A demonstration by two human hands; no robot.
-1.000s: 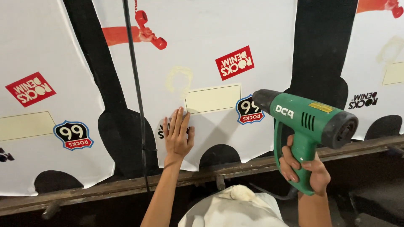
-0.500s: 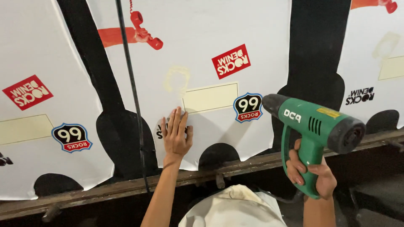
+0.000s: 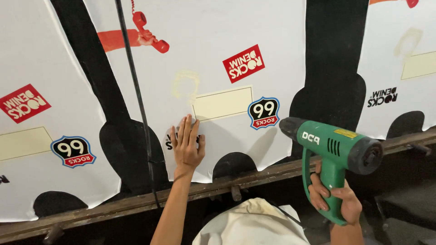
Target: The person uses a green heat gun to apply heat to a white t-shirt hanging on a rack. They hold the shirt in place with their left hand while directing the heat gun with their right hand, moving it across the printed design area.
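I've got my left hand (image 3: 187,146) spread flat, fingers open, pinning the white printed sheet (image 3: 218,131) to the table so it stays smooth, while my right hand (image 3: 337,199) grips the green heat gun (image 3: 334,149) (nozzle aimed left at the sheet).

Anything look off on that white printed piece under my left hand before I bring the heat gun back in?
Yes: above the left hand, a faint yellowish stain marks the white printed piece, beside the cream patch.

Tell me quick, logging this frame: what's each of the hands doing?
Left hand: open, flat on the white printed sheet.
Right hand: closed around the green heat gun handle.
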